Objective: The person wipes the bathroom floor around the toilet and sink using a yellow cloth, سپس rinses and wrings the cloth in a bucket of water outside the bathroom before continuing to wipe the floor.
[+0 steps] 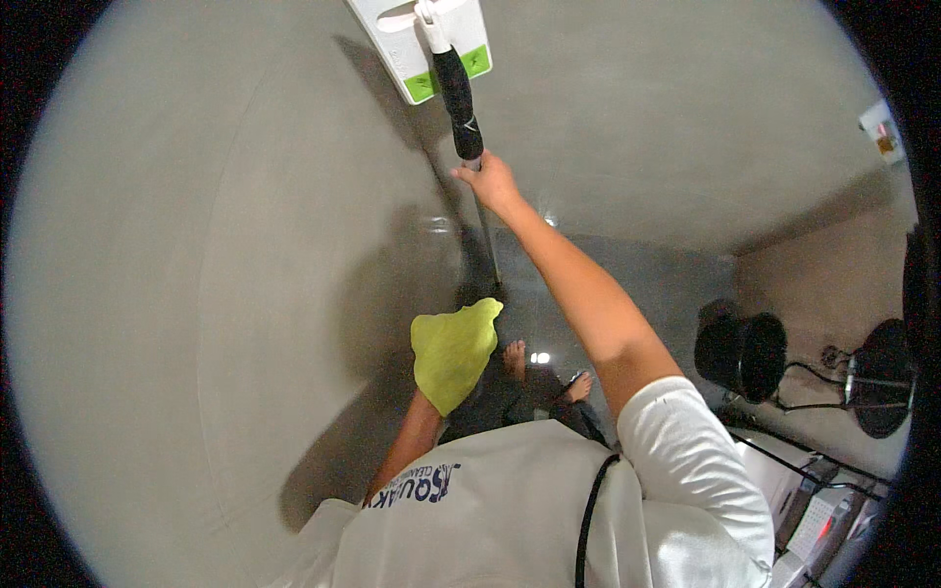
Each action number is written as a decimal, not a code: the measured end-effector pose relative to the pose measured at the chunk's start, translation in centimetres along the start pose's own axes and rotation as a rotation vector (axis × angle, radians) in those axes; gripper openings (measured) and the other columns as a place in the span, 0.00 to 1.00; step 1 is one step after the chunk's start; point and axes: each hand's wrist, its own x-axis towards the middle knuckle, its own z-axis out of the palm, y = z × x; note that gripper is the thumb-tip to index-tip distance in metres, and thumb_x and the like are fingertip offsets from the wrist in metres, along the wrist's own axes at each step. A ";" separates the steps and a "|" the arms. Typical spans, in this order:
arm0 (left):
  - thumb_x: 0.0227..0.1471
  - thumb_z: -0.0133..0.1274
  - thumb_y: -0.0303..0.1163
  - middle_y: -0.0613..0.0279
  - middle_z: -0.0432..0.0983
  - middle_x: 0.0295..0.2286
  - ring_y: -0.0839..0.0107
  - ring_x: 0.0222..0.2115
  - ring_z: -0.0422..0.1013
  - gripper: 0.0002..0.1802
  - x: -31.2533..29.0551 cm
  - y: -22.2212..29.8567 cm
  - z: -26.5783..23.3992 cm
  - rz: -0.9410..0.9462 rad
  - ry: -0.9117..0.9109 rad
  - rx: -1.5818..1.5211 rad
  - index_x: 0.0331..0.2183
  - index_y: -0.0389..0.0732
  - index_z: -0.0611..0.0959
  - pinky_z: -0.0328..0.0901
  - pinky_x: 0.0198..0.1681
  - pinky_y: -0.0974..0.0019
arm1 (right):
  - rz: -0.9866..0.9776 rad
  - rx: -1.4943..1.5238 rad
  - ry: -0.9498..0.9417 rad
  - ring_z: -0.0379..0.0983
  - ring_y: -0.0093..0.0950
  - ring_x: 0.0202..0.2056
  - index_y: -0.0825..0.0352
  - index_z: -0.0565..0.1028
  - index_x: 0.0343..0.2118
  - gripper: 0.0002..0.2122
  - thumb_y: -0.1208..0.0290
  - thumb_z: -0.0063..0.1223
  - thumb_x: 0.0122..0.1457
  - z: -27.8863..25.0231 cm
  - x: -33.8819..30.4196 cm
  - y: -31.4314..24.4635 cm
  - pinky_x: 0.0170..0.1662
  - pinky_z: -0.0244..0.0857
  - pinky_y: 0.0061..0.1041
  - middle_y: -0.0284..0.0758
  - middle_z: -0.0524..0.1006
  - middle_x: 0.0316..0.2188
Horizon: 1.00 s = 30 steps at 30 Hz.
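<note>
My right hand (493, 186) is wrapped round a long pole just below its black padded grip (454, 93). A white loop (431, 27) tops that grip, and the thin lower shaft (492, 250) runs down toward the dark floor, where its far end is lost. Behind the loop, a white box-like unit (392, 59) with a green lower edge stands out from the wall. A yellow-green cloth (451, 353) covers my left hand, hiding all its fingers; only the wrist and forearm show. The cloth's upper corner comes close to the shaft, though contact cannot be made out.
A plain grey wall (196, 245) fills the left and far side. My bare feet (578, 386) are on dark, shiny flooring (627, 284). To the right are a black bin (740, 353), a dark round item (879, 377) and a loaded wire rack (814, 465). A small white fixture (880, 130) is further up.
</note>
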 end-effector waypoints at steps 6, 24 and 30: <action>0.29 0.54 0.36 0.59 0.70 0.16 0.57 0.18 0.68 0.13 1.9 1.6 0.5 -0.009 0.006 0.053 0.25 0.44 0.76 0.59 0.20 0.57 | 0.038 -0.075 -0.046 0.70 0.42 0.36 0.71 0.68 0.38 0.23 0.59 0.57 0.44 0.2 4.7 -0.4 0.39 0.63 0.35 0.47 0.73 0.32; 0.24 0.59 0.39 0.56 0.70 0.18 0.58 0.22 0.69 0.15 11.4 20.3 3.3 0.529 -0.241 0.121 0.18 0.41 0.75 0.60 0.24 0.59 | 1.103 -0.020 0.008 0.74 0.32 0.31 0.71 0.69 0.40 0.23 0.52 0.40 0.55 -12.4 -43.5 24.6 0.33 0.67 0.33 0.44 0.74 0.33; 0.34 0.57 0.32 0.62 0.70 0.28 0.67 0.29 0.68 0.14 3.6 18.7 12.8 0.601 -0.823 -0.588 0.29 0.39 0.75 0.61 0.32 0.65 | 0.674 1.213 0.377 0.70 0.32 0.40 0.70 0.61 0.48 0.28 0.47 0.35 0.56 -17.0 -43.8 11.9 0.34 0.71 0.32 0.43 0.69 0.40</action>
